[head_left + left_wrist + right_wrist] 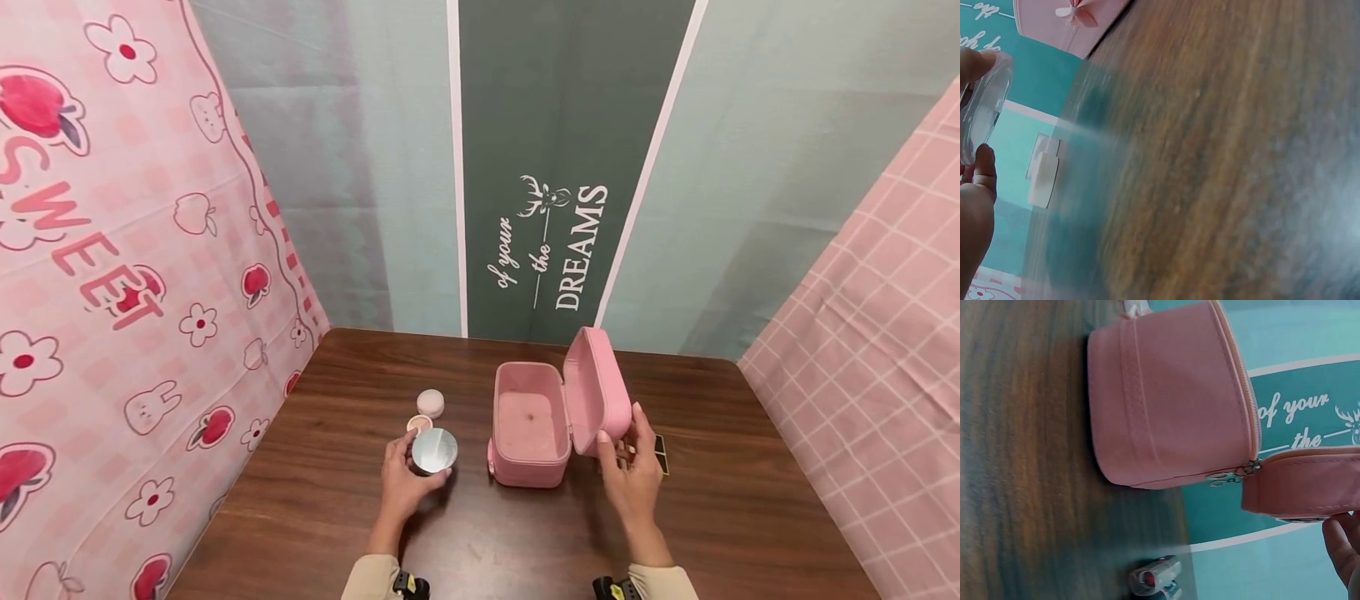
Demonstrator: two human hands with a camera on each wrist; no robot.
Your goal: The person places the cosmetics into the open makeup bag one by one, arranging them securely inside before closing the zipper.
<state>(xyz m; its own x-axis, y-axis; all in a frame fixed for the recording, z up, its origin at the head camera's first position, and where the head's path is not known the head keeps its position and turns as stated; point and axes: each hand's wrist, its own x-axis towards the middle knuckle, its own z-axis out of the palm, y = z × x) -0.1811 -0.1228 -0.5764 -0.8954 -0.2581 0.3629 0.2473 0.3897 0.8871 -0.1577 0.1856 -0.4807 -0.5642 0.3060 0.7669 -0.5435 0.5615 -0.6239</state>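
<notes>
My left hand [405,483] grips a round, shallow container [435,451] by its sides, over the left part of the table. Its top looks silvery in the head view, and its wall shows clear in the left wrist view. Toward the middle stands a pink zip-up cosmetic case [528,476] with its lid [619,392] swung up to the right. My right hand [633,479] holds that lid by its lower outer edge, thumb toward the near side. A pink bow [1077,12] decorates the case's left side.
Beyond the left hand sit a small pale pink round pot [431,403] and a low round beige piece [420,423], partly covered by the fingers. Behind the right hand lies a dark, gold-edged item [662,455]. Patterned cloths hang around the wooden table [487,550].
</notes>
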